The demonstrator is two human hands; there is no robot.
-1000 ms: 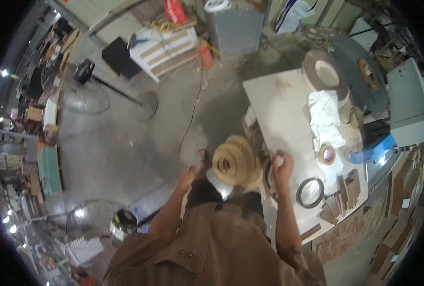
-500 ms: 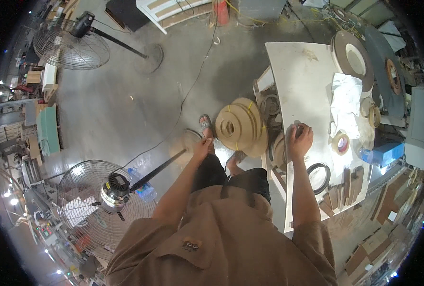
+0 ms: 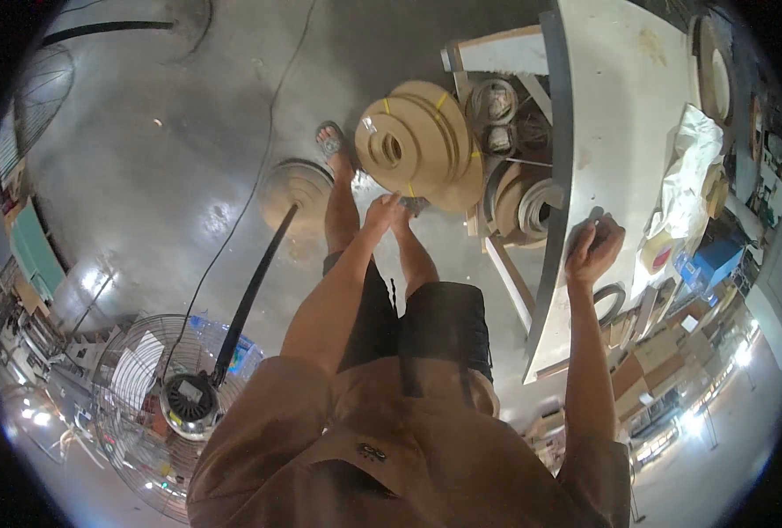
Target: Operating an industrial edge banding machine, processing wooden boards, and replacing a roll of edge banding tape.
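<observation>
My left hand (image 3: 382,214) reaches forward and down by the near edge of a stack of brown coiled rolls (image 3: 417,145) bound with yellow straps. Its fingers point toward the stack, with nothing visible in them; whether they touch it I cannot tell. On the white tabletop (image 3: 620,114) to my right rests my right hand (image 3: 595,249), fingers bent and thumb apart, with a dark patch just beyond the fingertips. Beneath the tabletop, more rolls (image 3: 527,202) sit on a shelf.
A standing fan (image 3: 189,400) is at my lower left, its round base (image 3: 294,189) near my foot. A black cable (image 3: 259,176) crosses the floor. White cloth (image 3: 692,167), a tape roll (image 3: 659,253) and a dark ring (image 3: 609,302) lie on the table, near a blue box (image 3: 718,258).
The view has shifted closer to the rolls and table, so the stack appears farther left and higher. My left hand has come nearer the stack; my right hand stays on the tabletop.
</observation>
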